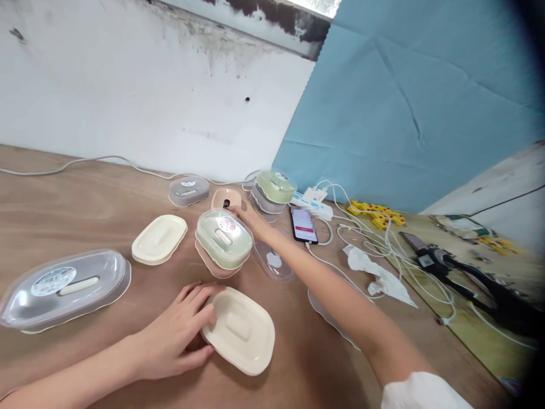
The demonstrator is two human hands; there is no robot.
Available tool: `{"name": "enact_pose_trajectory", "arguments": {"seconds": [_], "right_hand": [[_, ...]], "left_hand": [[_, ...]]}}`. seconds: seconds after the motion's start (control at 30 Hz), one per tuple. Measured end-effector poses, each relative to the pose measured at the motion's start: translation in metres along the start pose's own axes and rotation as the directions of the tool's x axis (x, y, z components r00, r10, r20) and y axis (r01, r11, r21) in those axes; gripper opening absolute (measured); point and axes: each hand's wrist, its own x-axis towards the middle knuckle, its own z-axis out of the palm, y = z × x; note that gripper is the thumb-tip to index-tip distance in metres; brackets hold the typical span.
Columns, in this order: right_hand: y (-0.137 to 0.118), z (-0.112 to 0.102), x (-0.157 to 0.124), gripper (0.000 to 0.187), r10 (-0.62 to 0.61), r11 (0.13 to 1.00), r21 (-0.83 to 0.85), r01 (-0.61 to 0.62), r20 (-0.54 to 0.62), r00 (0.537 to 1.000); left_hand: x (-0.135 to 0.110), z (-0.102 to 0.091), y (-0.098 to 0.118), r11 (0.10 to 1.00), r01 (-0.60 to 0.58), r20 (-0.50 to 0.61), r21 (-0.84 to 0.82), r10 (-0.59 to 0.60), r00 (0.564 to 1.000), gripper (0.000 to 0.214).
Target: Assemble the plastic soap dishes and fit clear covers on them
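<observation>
My left hand (176, 332) rests at the near side of the table with its fingers curled round the left edge of a cream tray (240, 329). My right hand (251, 218) reaches far across the table. Its fingertips touch a small pink tray (225, 197) just behind a green box with a clear lid (224, 237). That green box sits stacked on a pink tray. I cannot see whether the right fingers grip the pink tray.
A big clear-lidded grey box (63, 288) lies at the left, a second cream tray (159, 239) mid-table, a grey box (188, 190) and a green-on-grey stack (273, 190) at the back. A clear lid (275, 261), phone (304, 224), power strip (313, 201), white cables, crumpled tissue (377, 275) fill the right.
</observation>
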Motion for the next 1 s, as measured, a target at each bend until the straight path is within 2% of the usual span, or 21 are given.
{"name": "enact_pose_trajectory", "arguments": {"seconds": [0.27, 0.5, 0.67, 0.87, 0.93, 1.0], "right_hand": [[0.005, 0.002, 0.012, 0.037, -0.002, 1.000, 0.026, 0.002, -0.026, 1.000], [0.027, -0.005, -0.003, 0.051, 0.025, 0.998, 0.068, -0.019, -0.093, 0.995], [0.025, -0.022, -0.015, 0.056, 0.038, 0.991, 0.133, -0.010, -0.209, 0.977], [0.017, -0.058, -0.034, 0.056, 0.045, 0.977, 0.210, 0.037, -0.373, 0.927], [0.015, -0.071, -0.051, 0.055, 0.018, 0.972, 0.217, 0.095, -0.468, 0.884], [0.010, -0.082, -0.077, 0.054, -0.065, 0.970, 0.167, 0.178, -0.529, 0.846]], "left_hand": [[0.000, -0.001, 0.001, 1.000, 0.003, 0.015, 0.021, -0.004, 1.000, 0.023], [0.000, -0.001, 0.000, 1.000, -0.004, -0.015, 0.031, 0.004, 1.000, 0.022], [0.000, -0.001, 0.001, 1.000, 0.010, -0.010, 0.025, -0.009, 1.000, 0.021], [0.000, -0.002, 0.000, 1.000, 0.004, 0.004, 0.030, -0.004, 1.000, 0.018], [0.001, -0.002, 0.000, 1.000, 0.000, 0.010, 0.025, 0.000, 1.000, 0.016], [0.001, -0.003, 0.000, 1.000, 0.009, 0.006, -0.005, -0.009, 1.000, 0.021]]}}
